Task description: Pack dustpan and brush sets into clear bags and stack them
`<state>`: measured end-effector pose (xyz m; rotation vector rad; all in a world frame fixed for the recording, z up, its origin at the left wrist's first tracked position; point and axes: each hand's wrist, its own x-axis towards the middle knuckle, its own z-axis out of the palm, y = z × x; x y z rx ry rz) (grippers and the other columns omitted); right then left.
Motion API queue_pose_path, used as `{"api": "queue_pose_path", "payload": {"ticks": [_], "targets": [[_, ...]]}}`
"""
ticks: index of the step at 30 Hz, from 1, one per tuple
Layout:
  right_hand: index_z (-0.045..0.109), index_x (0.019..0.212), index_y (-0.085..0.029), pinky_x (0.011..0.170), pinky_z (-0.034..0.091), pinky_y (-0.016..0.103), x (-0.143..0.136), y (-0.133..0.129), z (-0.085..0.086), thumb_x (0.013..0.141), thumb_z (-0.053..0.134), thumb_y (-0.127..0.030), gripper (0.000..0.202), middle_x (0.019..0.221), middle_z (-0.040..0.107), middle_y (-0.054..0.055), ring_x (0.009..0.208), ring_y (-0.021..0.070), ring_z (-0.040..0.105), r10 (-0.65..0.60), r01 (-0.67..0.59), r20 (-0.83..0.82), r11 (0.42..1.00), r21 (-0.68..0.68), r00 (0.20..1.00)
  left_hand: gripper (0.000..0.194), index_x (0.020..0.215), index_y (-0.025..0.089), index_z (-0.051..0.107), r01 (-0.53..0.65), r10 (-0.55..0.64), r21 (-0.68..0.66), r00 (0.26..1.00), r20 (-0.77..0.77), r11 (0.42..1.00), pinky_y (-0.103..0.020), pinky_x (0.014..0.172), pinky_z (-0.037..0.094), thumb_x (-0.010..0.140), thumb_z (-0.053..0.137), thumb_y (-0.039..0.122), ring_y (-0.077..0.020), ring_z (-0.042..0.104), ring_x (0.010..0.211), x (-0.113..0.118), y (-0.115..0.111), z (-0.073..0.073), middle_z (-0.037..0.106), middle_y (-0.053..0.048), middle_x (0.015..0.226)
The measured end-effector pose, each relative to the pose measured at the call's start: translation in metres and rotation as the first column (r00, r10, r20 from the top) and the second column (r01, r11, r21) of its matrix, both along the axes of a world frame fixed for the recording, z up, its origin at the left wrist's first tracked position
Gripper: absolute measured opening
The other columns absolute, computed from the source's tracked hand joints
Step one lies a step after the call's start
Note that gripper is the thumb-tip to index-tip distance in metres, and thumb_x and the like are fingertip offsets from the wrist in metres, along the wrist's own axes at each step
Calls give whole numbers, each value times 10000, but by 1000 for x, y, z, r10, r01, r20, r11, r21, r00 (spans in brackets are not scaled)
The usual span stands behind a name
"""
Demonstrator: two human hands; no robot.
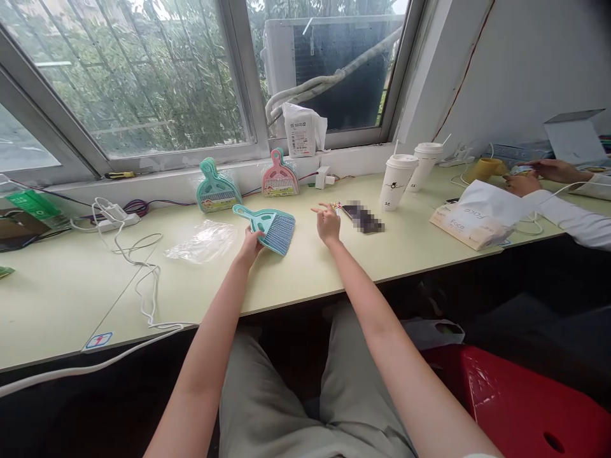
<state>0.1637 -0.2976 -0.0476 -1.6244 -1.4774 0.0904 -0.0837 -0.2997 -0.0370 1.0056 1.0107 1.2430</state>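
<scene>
My left hand is closed around the side of a teal mini dustpan and brush set, its handle pointing left and its grey bristles toward the right. The set is held just over the pale table. To the right of it, my right hand hovers with fingers apart, some partly bent, and nothing visible in it. Close behind that hand lies a phone, blurred out, with a small colourful piece at its left end. A crumpled clear plastic bag rests left of my left hand.
Teal dustpan sets and pink ones lean by the window sill. Two white cups with straws and a tissue pack stand right. White cables cross the left side. A co-worker's hands are far right; a red stool is below.
</scene>
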Motion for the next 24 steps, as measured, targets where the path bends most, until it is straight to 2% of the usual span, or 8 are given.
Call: {"api": "queue_pose_path", "payload": {"ticks": [2, 5, 9, 13, 17, 21, 24], "targets": [[658, 1224, -207, 1027, 377, 449, 5, 2, -2, 951, 208, -232, 527, 1422, 462, 86, 1224, 264, 483, -89, 92, 48, 994, -62, 995, 478, 1110, 215, 441, -50, 50, -18, 999, 4, 999, -242, 670, 544, 667, 559, 81, -111, 587, 752, -3, 3, -1, 557, -24, 947], [608, 1295, -209, 1035, 377, 480, 11, 5, -6, 921, 303, -208, 483, 1487, 415, 90, 1286, 293, 438, -143, 159, 110, 975, -153, 984, 407, 1031, 219, 448, -63, 63, -10, 998, 20, 998, -222, 658, 530, 676, 604, 95, -104, 599, 758, -6, 4, -2, 569, -16, 952], [523, 1388, -187, 1082, 363, 452, 16, 8, -13, 915, 309, -184, 519, 1547, 339, 91, 1399, 278, 324, -147, 172, 149, 969, -177, 978, 364, 1009, 229, 472, -55, 55, 0, 998, 40, 998, -224, 638, 523, 692, 614, 121, -106, 607, 743, -8, 4, -3, 586, -6, 929], [530, 1373, -113, 1159, 236, 507, 13, 10, -17, 955, 263, -252, 515, 1528, 355, 155, 1439, 290, 268, -80, 127, 173, 952, -278, 982, 363, 1038, 235, 486, -79, 80, -51, 996, 29, 996, -247, 643, 535, 712, 614, 141, -116, 618, 721, -10, 5, -6, 600, -12, 917], [571, 1341, -165, 1177, 160, 516, 9, 7, -16, 964, 264, -257, 495, 1536, 358, 120, 1456, 275, 235, -21, 94, 210, 934, -344, 978, 397, 1070, 244, 491, -114, 117, -74, 992, 42, 991, -244, 643, 545, 717, 633, 133, -124, 629, 713, -12, 8, -9, 609, -18, 910], [416, 1463, -237, 1169, 182, 476, 12, 4, -16, 966, 253, -211, 524, 1550, 343, 90, 1460, 248, 224, -117, 186, 221, 928, -322, 968, 411, 1074, 242, 499, -126, 131, -96, 990, 45, 987, -232, 615, 533, 710, 642, 118, -123, 619, 678, -14, 11, -11, 604, -13, 866], [400, 1472, -175, 1152, 182, 492, 14, 3, -18, 972, 259, -240, 523, 1531, 360, 148, 1449, 284, 238, -154, 229, 227, 905, -358, 962, 401, 1069, 237, 500, -126, 130, -100, 991, 39, 987, -237, 611, 525, 711, 646, 130, -125, 616, 671, -15, 10, -11, 611, -16, 864]]}}
